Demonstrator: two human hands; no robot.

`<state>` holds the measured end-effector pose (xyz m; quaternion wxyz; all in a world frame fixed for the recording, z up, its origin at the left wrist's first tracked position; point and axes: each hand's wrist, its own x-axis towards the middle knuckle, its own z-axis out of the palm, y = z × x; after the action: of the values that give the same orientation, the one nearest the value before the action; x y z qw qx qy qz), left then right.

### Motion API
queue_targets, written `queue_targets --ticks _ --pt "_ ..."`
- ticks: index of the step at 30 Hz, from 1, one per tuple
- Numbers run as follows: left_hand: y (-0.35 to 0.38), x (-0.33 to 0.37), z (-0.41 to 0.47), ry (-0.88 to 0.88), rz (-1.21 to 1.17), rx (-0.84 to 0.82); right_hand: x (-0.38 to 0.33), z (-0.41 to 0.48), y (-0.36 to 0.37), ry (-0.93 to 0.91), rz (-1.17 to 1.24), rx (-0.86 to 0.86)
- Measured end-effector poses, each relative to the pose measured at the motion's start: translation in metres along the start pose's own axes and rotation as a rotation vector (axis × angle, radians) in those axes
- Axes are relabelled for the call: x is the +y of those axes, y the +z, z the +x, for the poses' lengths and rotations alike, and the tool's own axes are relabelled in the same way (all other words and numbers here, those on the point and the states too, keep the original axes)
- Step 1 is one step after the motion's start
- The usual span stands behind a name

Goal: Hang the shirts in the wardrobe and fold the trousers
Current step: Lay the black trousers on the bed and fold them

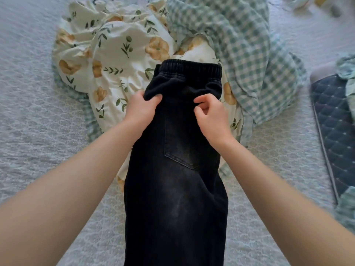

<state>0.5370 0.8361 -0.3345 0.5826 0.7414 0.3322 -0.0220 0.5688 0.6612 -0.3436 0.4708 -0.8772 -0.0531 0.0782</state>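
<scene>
Bare sheet (38, 96) lies open on the left, and near on both sides of the trousers (174, 179). On the far side a crumpled quilt (119, 54) is heaped, touching the waistband and blocking that way. At the right a dark quilted pad (336, 127) closes the room, and small blurred items (299, 3) lie far right.

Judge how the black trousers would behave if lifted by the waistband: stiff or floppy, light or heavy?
Probably floppy: the black trousers bunch where the left hand grips them. Likely fairly heavy, since the cloth looks like thick denim with a stitched pocket.
</scene>
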Motion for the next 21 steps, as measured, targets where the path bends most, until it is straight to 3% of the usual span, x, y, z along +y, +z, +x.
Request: queue_targets --ticks 3,5,12,16,21 --pt "0.007 0.003 0.015 -0.014 0.063 0.003 0.024 0.002 -0.019 0.039 -0.043 0.179" --pt "0.009 -0.001 0.018 -0.028 0.069 0.011 0.037 0.007 -0.025 0.123 -0.058 0.193" --pt "0.020 -0.019 0.020 -0.119 0.001 0.063 0.078 -0.001 -0.017 0.422 0.006 -0.067" --pt "0.019 -0.017 0.018 -0.127 -0.024 0.043 0.085 -0.012 -0.012 0.385 0.039 -0.103" --pt "0.011 -0.008 0.018 -0.018 0.073 0.127 0.083 -0.002 -0.038 0.239 0.012 0.166"
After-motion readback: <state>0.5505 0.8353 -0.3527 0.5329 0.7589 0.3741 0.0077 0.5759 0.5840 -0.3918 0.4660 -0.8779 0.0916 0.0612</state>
